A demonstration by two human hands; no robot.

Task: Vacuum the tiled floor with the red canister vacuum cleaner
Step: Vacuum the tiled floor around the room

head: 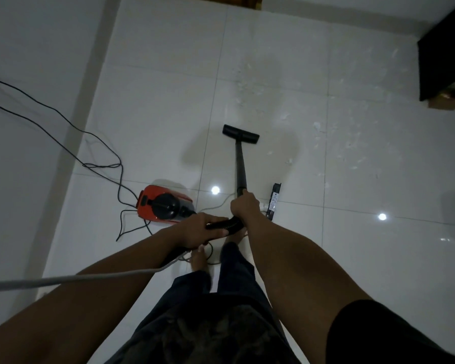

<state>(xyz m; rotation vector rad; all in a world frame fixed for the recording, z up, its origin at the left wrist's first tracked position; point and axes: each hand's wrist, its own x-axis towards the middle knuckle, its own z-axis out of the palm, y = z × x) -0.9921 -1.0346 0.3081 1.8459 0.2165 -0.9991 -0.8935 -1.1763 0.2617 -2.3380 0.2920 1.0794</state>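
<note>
A red canister vacuum cleaner with a black top (163,203) sits on the white glossy tiled floor (273,61), to the left of the person's hands and not far from the left wall. The right hand (244,207) is wrapped around the near end of the straight black wand (239,164), fingers curled tight about it. The wand runs away to the black flat floor head (241,134), which rests on the tiles near the middle of the scene. The left hand (202,229) grips the curved black ribbed hose (226,224), just nearer than the right hand and to its left; the hose leads left toward the canister. Small white scraps (317,126) lie scattered over the tiles to the right of and beyond the floor head. A thin black power cord (63,122) loops from the left wall to the canister. A black power strip (273,199) lies on the floor just right of the right hand. A grey cord (63,279) crosses the left forearm. Dark furniture (441,48) stands at the far right.
</note>
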